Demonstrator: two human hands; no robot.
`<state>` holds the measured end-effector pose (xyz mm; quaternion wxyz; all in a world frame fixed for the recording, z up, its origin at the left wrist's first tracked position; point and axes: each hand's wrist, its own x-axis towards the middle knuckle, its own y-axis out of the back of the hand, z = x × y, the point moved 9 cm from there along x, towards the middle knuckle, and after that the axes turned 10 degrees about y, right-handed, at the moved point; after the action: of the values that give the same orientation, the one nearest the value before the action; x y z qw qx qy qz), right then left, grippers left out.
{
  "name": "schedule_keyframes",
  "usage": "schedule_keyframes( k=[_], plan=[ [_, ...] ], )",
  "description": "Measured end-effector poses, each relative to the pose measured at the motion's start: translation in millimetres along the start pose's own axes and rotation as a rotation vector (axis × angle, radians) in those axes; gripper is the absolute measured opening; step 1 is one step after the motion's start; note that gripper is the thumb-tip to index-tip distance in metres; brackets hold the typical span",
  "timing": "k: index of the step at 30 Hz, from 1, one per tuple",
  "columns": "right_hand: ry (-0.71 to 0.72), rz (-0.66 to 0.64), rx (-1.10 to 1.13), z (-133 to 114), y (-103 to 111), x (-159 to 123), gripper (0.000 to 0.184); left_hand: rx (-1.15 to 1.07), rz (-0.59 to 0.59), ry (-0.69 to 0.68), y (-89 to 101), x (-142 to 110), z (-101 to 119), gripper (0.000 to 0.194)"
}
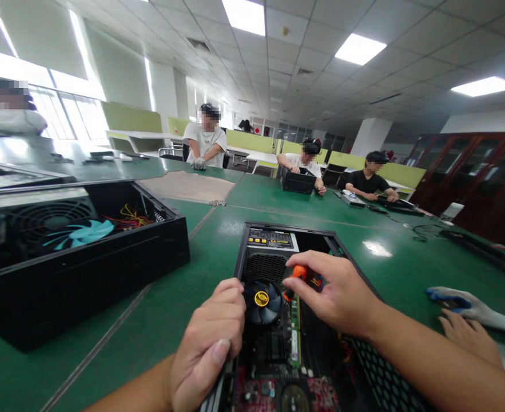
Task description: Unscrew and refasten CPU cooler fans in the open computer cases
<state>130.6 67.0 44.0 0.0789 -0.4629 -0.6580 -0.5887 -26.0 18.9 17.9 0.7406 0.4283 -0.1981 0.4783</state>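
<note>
An open black computer case (244,240) lies in front of me, its inside facing up. My right hand (333,289) pinches the orange handle of a screwdriver (298,273), which points down beside the black CPU fan (262,301) with a yellow centre label. My left hand (211,337) is curled over the left edge of the case, its fingers next to the fan. A green memory stick (295,335) stands right of the fan, and a red circuit board (261,392) sits nearer to me. The screwdriver's tip is hidden among the parts.
On the left stands another open case (166,246) with a light-blue fan (83,233). A co-worker's gloved hand and bare hand (470,332) rest at right on the green table (218,240). Cardboard (187,186) lies farther back, and several people work around the table.
</note>
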Motion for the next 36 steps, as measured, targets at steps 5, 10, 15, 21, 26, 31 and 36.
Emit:
schedule_keyframes(
  k=[5, 10, 15, 21, 26, 31, 36],
  plan=[
    [0.014, 0.003, -0.005, -1.4, 0.0, 0.0, 0.021, 0.037, -0.033, 0.000, -1.0, -0.8, -1.6, 0.040],
    [0.051, -0.120, 0.013, -7.9, -8.5, 1.1, 0.036, 0.004, -0.027, 0.002, -1.1, -4.3, -6.2, 0.040],
    [-0.034, -0.092, 0.064, 2.0, -3.0, 2.0, 0.035, -0.030, 0.009, -0.006, -1.8, -6.9, -9.4, 0.039],
    [-0.065, -0.015, 0.187, -16.0, 6.4, 24.5, 0.030, -0.013, 0.034, 0.000, -0.2, -4.3, -6.7, 0.042],
    [0.054, -0.098, 0.156, -38.9, -14.9, 42.1, 0.027, -0.011, 0.022, -0.009, 0.1, -4.1, -6.0, 0.042],
    [0.054, -0.112, 0.127, -32.6, -31.5, 38.3, 0.028, -0.011, 0.025, -0.013, 0.1, -3.9, -5.8, 0.042],
    [0.070, -0.117, 0.121, -32.3, -34.1, 36.8, 0.027, -0.010, 0.025, -0.002, -0.2, -3.5, -5.8, 0.042]
  ],
)
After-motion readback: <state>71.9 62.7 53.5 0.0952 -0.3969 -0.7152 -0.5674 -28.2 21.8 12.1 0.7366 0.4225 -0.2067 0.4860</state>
